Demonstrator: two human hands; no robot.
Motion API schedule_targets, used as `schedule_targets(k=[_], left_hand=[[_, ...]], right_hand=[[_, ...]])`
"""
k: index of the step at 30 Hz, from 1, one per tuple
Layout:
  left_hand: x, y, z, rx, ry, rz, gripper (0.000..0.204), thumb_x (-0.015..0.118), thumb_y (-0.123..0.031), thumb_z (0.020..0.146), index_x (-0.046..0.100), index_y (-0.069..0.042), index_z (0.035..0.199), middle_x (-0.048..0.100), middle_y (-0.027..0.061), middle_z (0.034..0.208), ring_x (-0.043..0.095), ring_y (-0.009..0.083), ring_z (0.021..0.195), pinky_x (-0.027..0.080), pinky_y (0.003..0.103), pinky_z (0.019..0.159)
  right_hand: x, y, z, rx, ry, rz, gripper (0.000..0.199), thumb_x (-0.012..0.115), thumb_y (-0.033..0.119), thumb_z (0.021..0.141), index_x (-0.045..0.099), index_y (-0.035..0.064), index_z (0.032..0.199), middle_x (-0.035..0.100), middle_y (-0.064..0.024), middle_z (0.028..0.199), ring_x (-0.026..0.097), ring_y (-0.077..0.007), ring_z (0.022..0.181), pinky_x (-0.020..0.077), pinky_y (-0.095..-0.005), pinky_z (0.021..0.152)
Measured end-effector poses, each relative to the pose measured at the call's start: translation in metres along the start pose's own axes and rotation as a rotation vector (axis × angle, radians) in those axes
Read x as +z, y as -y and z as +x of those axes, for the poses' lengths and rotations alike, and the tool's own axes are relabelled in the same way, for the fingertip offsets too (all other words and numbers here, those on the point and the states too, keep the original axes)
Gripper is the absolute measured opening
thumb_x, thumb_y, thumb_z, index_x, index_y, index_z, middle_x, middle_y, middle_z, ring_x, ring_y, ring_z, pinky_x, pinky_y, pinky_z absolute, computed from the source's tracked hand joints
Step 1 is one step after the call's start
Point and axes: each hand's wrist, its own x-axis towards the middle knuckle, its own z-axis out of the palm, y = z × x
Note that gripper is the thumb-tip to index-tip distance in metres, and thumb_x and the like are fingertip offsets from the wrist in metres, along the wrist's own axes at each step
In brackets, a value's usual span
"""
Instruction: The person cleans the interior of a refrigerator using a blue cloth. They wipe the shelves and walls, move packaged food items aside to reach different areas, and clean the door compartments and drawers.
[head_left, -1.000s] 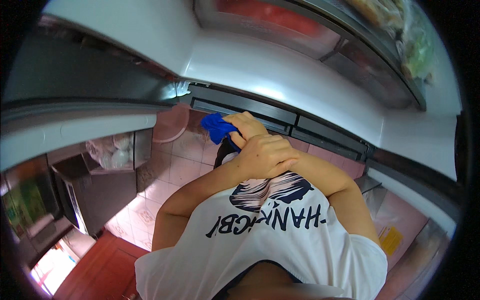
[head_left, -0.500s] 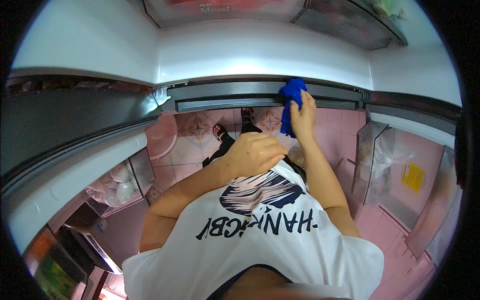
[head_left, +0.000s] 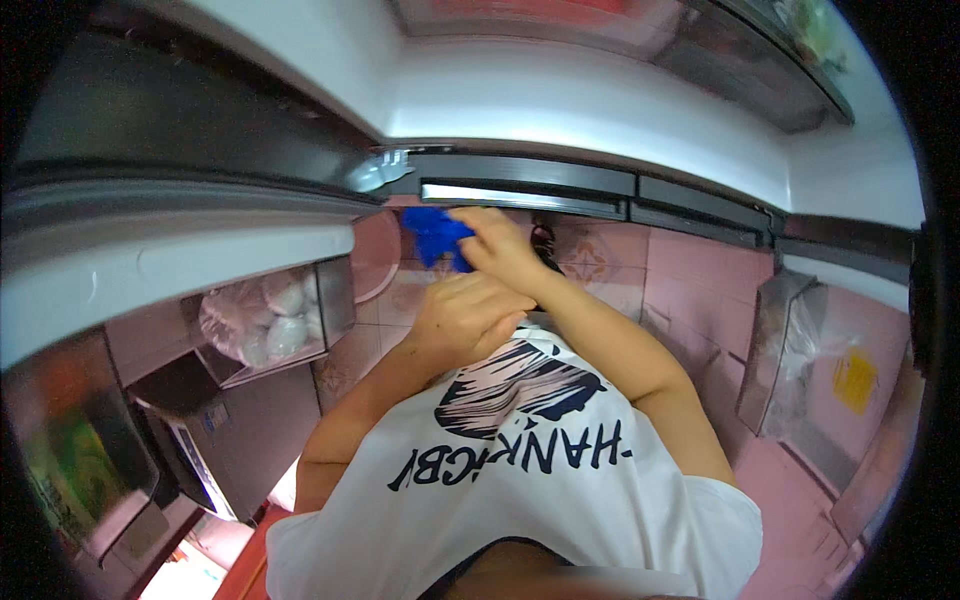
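A crumpled blue cloth (head_left: 437, 237) is pinched in my right hand (head_left: 500, 250), which reaches across to the left. The cloth hangs just below the dark front edge (head_left: 530, 180) of an open fridge, near its left end. My left hand (head_left: 465, 315) is in front of my shirt, close beside the right wrist. Its fingers are curled together, and their undersides are hidden, so I cannot see whether anything is in them.
Open fridge doors flank me. The left door's bin holds a bag of white round things (head_left: 285, 325); the right door's bin (head_left: 775, 350) has clear plastic bags. Drawers (head_left: 600, 60) sit inside the fridge. A pink basin (head_left: 375, 255) stands on the tiled floor.
My right hand has carried the blue cloth from the right part of the fridge's front edge to its left end. The left hand has shifted slightly left. The view has turned.
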Motion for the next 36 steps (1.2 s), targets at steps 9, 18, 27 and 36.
schedule_targets(k=[9,18,27,36], left_hand=[[-0.063,0.005,-0.043,-0.082,-0.256,0.402,0.016,0.065,-0.005,0.070,0.066,-0.009,0.085,0.064,0.0071,0.080,0.063,0.0264,0.075,0.052,0.041,0.077],[-0.062,0.010,-0.050,-0.127,-0.283,0.427,0.016,0.065,-0.002,0.072,0.065,-0.009,0.087,0.064,0.0077,0.080,0.063,0.0277,0.074,0.052,0.040,0.076],[-0.062,0.012,-0.045,-0.141,-0.291,0.391,0.014,0.065,-0.004,0.072,0.065,-0.008,0.086,0.064,0.0080,0.079,0.064,0.0290,0.074,0.052,0.040,0.074],[-0.064,0.012,-0.034,-0.159,-0.279,0.362,0.014,0.064,-0.005,0.073,0.067,-0.008,0.087,0.065,0.0089,0.080,0.064,0.0296,0.075,0.051,0.040,0.074]], right_hand=[[-0.013,0.002,0.048,-0.060,-0.159,-0.389,0.040,0.056,0.008,0.075,0.059,0.0055,0.115,0.058,-0.0129,0.120,0.053,-0.0335,0.103,0.0450,-0.0407,0.090],[0.025,0.008,0.096,-0.176,0.138,-0.713,0.048,0.066,0.009,0.068,0.060,0.0091,0.115,0.058,-0.0071,0.114,0.055,-0.0281,0.098,0.0497,-0.0385,0.081],[0.000,0.014,0.054,-0.140,0.296,-0.566,0.038,0.063,0.009,0.069,0.063,0.0099,0.107,0.060,-0.0056,0.114,0.054,-0.0283,0.096,0.0497,-0.0383,0.081],[0.022,0.009,0.097,-0.121,0.152,-0.606,0.038,0.065,0.008,0.070,0.056,0.0071,0.107,0.059,-0.0085,0.111,0.054,-0.0304,0.098,0.0487,-0.0407,0.082]])
